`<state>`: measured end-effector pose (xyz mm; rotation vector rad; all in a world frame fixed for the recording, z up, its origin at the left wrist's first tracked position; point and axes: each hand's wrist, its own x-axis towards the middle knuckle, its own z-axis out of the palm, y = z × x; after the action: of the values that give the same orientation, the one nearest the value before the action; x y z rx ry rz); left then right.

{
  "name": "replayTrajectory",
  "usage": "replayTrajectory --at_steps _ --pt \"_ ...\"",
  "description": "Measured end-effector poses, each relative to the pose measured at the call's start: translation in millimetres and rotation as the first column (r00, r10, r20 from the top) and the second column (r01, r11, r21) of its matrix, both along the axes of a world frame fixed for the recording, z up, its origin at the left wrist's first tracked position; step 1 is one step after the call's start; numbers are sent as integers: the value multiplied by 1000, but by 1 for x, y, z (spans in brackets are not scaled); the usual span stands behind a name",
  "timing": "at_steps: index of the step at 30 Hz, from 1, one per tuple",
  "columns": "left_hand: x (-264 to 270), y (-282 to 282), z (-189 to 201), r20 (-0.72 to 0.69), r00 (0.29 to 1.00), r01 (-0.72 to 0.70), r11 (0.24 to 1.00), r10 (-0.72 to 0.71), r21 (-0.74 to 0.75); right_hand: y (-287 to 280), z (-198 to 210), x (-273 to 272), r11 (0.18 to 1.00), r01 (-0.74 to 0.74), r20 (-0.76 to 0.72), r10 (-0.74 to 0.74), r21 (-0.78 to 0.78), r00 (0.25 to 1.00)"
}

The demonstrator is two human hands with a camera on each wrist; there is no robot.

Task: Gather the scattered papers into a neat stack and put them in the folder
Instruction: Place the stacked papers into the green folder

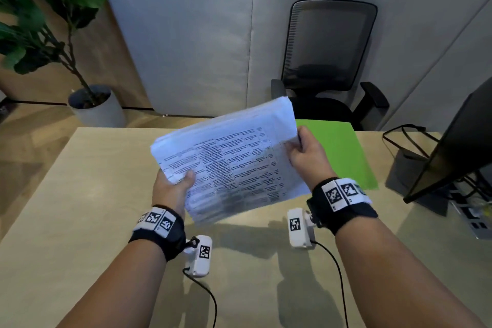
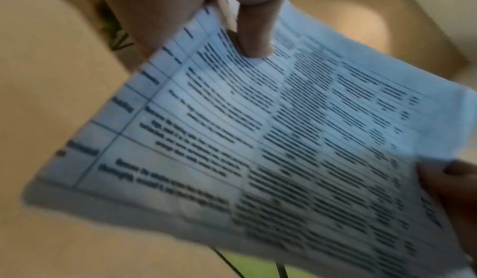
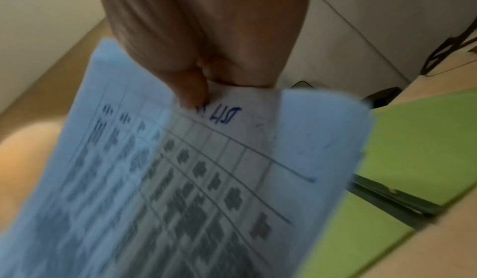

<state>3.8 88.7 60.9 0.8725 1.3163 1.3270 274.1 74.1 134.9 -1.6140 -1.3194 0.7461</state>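
Note:
A stack of white printed papers is held up above the wooden table, tilted, with tables of text on the top sheet. My left hand grips its near left edge, thumb on top. My right hand grips the right edge, where the sheets curl. In the left wrist view the thumb presses on the papers. The right wrist view shows my fingers pinching the papers at their edge. A green folder lies flat on the table behind my right hand; the green folder is open, with a dark clip bar inside.
The wooden table stretches to the left and front. A monitor on its stand sits at the right, with black cables beside it. A black office chair stands behind the table, and a potted plant at the far left.

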Motion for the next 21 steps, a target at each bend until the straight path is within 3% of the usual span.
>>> replayTrajectory --at_steps 2,4,8,13,18,21 --pt "5 1 10 -100 988 -109 991 117 80 -10 -17 -5 995 60 -106 -52 74 993" --pt "11 -3 22 -37 981 -185 972 192 144 -22 -30 -10 985 83 -241 -45 150 969" --pt "6 -21 15 -7 994 -103 986 105 134 -44 -64 -15 991 113 -479 -68 65 875" --pt "3 -34 -17 -66 997 -37 999 35 -15 -55 -96 -18 976 163 -464 -212 -144 860" --pt "-4 -28 -9 -57 998 -32 999 33 11 -44 -82 -14 990 131 -502 -144 -60 853" --pt "-4 -30 -13 -65 998 -27 1000 26 -14 -44 -93 -14 986 132 -476 -164 -100 864"
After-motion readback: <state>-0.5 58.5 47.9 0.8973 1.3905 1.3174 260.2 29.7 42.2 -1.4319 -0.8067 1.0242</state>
